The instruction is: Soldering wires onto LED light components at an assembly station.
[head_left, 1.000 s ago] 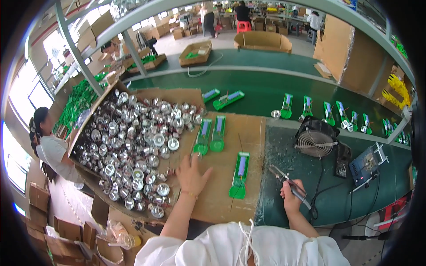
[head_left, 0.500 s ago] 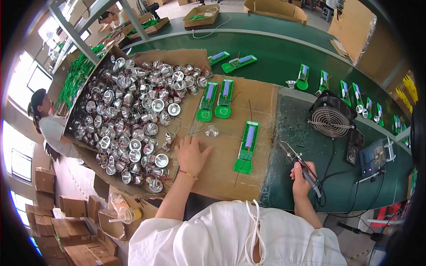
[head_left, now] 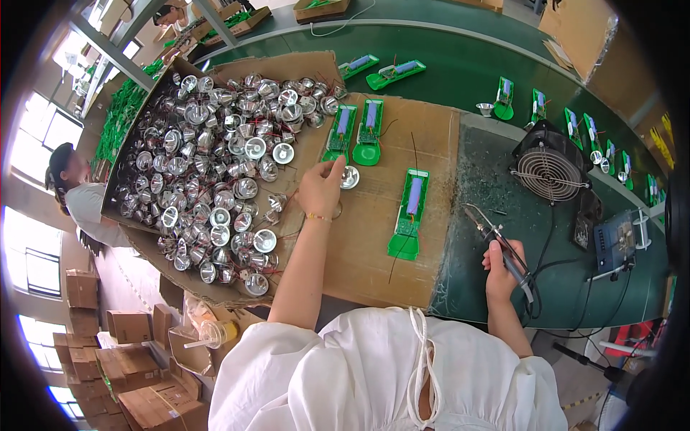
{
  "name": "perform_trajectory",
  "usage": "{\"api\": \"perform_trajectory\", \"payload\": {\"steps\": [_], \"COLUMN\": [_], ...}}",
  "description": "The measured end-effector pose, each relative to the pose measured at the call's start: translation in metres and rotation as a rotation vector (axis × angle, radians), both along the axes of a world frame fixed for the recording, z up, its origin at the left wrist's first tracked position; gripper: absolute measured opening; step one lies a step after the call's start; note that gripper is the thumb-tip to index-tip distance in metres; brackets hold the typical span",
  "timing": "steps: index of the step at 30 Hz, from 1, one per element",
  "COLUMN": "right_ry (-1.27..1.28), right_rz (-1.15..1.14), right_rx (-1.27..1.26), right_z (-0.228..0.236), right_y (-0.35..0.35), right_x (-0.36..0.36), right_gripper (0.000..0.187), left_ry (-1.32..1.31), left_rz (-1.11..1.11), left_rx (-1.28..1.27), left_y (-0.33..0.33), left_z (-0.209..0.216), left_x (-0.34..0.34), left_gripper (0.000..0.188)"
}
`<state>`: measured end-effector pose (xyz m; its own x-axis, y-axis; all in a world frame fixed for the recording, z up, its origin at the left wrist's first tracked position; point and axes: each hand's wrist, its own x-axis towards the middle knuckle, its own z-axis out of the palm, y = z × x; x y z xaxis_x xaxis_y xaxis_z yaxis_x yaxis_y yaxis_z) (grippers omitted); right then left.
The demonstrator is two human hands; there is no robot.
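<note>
My left hand reaches over the cardboard mat, thumb and fingers pinched at the edge of a small silver reflector cup. The cup's open face and white rim show. Just beyond the fingertips lie two green flashlight housings, one partly behind the fingers and another beside it, each with a purple cylindrical battery. A third green housing, with dark wires sticking out, rests nearer me at the right of the mat. Held in my right hand is a soldering iron, its tip pointing up and left over the dark worktop.
A large cardboard box heaped with silver reflector cups stands at the left. A round-grilled fan and a blue control unit sit at the right. More green housings line the green conveyor beyond. Two other people are at the left.
My left hand has moved away from me beside the reflector cup, which now shows its open face instead of its domed back. The soldering iron stays in my right hand. The whole view has shifted slightly.
</note>
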<state>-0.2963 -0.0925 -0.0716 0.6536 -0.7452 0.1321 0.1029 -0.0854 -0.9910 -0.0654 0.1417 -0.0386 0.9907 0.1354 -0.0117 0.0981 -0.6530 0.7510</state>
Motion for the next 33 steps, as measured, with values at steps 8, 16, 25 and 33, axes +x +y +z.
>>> {"api": "perform_trajectory", "payload": {"steps": [8,16,25,33], "right_ry": [0.006,0.0,0.003,0.125], "right_rz": [0.01,0.023,0.171,0.37], "right_rx": [0.023,0.031,0.095,-0.17], "right_z": [0.001,0.002,0.023,0.023], "right_y": [0.001,0.0,0.016,0.037], "right_x": [-0.002,-0.007,-0.011,-0.013], "right_gripper": [0.015,0.015,0.018,0.019], "left_ry": [0.044,-0.052,0.335,0.198], "left_rz": [-0.072,-0.354,-0.438,-0.539], "left_rx": [-0.077,-0.553,-0.776,-0.227], "left_y": [0.011,0.022,0.012,-0.01], "left_z": [-0.022,0.012,0.01,0.003], "left_x": [0.011,-0.049,-0.107,-0.114], "left_gripper": [0.03,0.012,0.018,0.019]}}
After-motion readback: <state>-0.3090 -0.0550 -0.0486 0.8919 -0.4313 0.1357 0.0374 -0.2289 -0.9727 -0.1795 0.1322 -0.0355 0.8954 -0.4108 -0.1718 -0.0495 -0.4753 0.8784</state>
